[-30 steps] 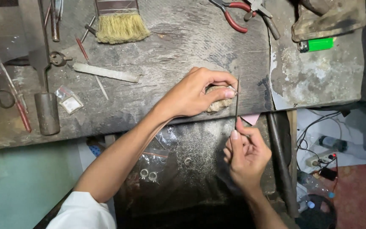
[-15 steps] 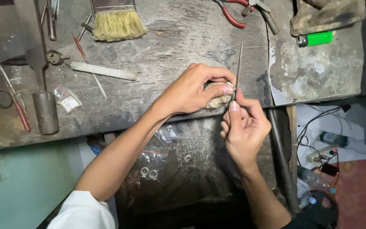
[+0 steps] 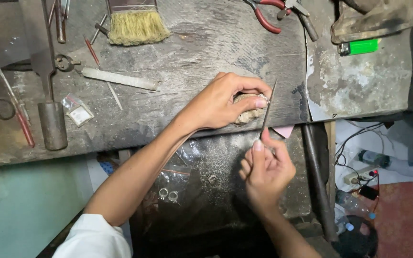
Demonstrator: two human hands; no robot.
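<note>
1. hands first: left hand (image 3: 225, 102) lay curled over a worn wooden peg (image 3: 247, 112) at the front edge of the workbench (image 3: 192, 52), its fingertips pinched narrow on a tiny metal piece (image 3: 262, 99) pressed against the peg; what the piece was could not be told, as the fingers hid most of it.
2. right hand (image 3: 266, 167) sat just below and to the right of the bench edge, closed tight on the lower end of a thin needle file (image 3: 267, 109), whose upper part leaned up against the small piece at the peg.
3. the small piece looked light, hard and easy to lose, so it seemed to need a firm fingertip pinch with the peg behind it for support.
4. the file looked stiff but slim and probably brittle; the low grip near its tail seemed the right place, leaving the cutting length free.
5. left of the hands on the bench lay a flat file (image 3: 119, 79), a small clear packet (image 3: 77, 112) and a brush (image 3: 137, 24).
6. below the bench, a few small rings (image 3: 168, 194) rested on a dusty catch tray (image 3: 225, 162).
7. farther right sat red-handled pliers (image 3: 266, 14) and a green lighter (image 3: 359, 47).
</note>
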